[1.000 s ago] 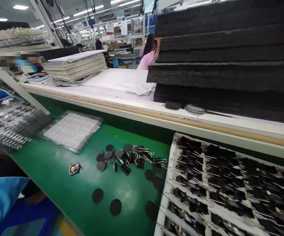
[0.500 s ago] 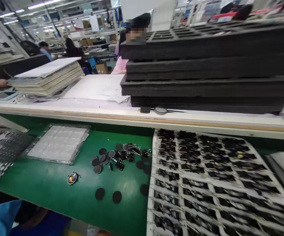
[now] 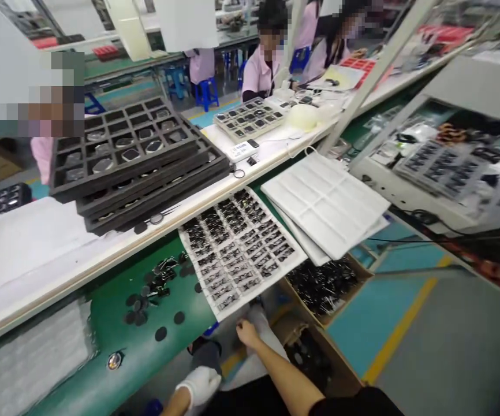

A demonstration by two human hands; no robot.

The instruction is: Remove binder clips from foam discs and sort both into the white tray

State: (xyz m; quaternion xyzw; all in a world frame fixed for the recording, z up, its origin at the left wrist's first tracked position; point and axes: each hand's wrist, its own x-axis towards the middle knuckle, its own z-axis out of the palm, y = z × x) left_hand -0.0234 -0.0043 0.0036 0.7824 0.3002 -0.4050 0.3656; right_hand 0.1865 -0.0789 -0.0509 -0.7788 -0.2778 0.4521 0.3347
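My left hand (image 3: pixel 200 386), in a white glove, is low in the view below the front edge of the green table (image 3: pixel 137 370). Its fingers are curled, and anything inside them is hidden. My right hand (image 3: pixel 247 335) is bare and closed, just below the white tray (image 3: pixel 217 312) filled with black binder clips; I cannot make out anything in it. On the green surface lie black discs (image 3: pixel 160 333), a pile of binder clips (image 3: pixel 163 274) and a small round watch-like part (image 3: pixel 114 361). Neither hand touches them.
White empty trays (image 3: pixel 328 202) stick out at the right of the table. Below them are a carton of binder clips (image 3: pixel 362 280) and another carton (image 3: pixel 340 370). Black foam trays (image 3: pixel 146 167) are stacked on the white shelf (image 3: pixel 103 254). People in pink sit beyond.
The view has swung to the right and down. Both hands, the white trays and the cartons now show; the clip tray appears further left.
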